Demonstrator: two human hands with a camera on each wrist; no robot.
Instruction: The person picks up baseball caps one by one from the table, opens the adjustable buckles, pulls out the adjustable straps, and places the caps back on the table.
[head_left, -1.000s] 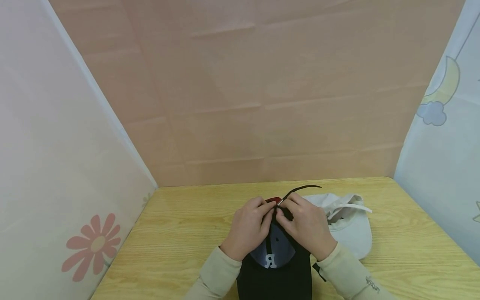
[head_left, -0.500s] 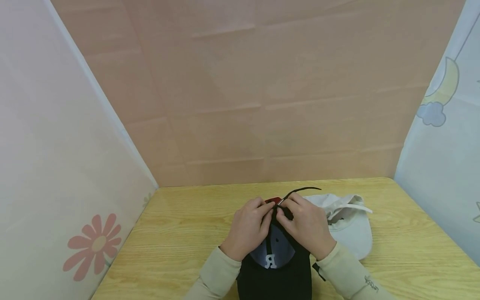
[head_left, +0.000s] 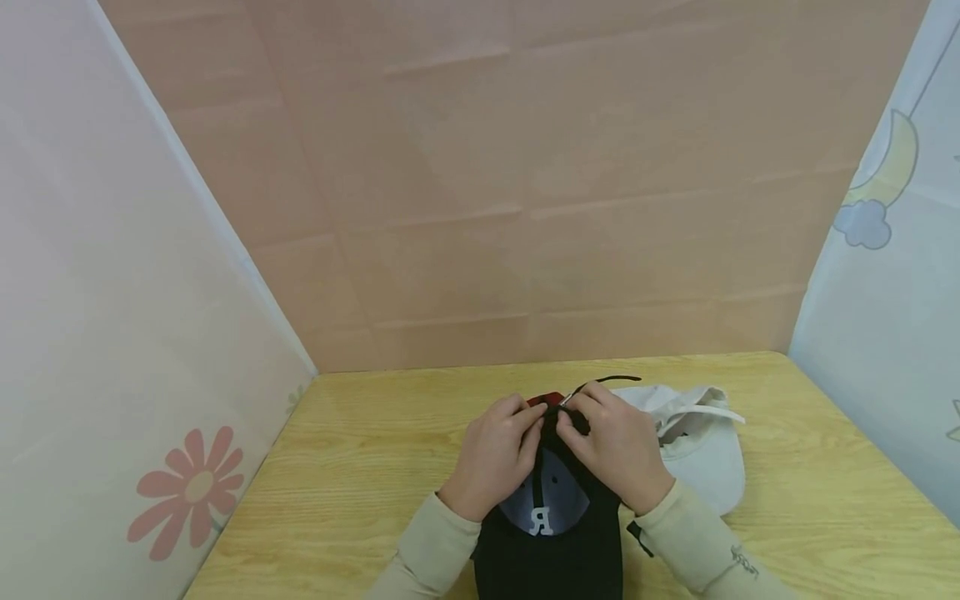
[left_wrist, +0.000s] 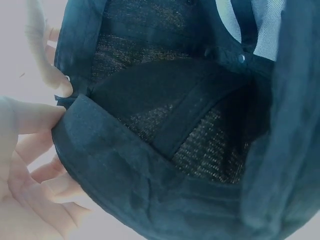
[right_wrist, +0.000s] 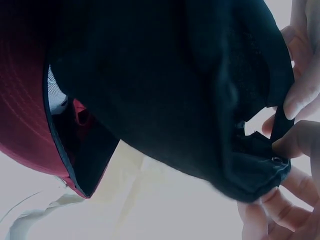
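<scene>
The person seems to be fixing the strap at the back of a black cap (head_left: 551, 571). I am not able to tell if the strap is being made longer or shorter. The next move seems to be calling for a firm hold with one hand while the other is gently sliding the strap through its shiny clip (head_left: 565, 400).

The black cap is sitting under and between both hands, with its brim pointing back toward the sleeves. The left hand (head_left: 491, 454) is pinching the cap's back edge, with thumb and finger nearly meeting and only cloth lying between them. The right hand (head_left: 621, 448) is pinching the band close to the clip, with its thumb and first finger bent and close together. Neither hand is letting go. A thin black strap end (head_left: 621, 378) is poking out past the right fingers.

A red cap (right_wrist: 22, 115) is lying just beyond the hands, mostly hiding behind the black one. A white cap (head_left: 708, 475) is resting just beside the right hand, on its outer side.
</scene>
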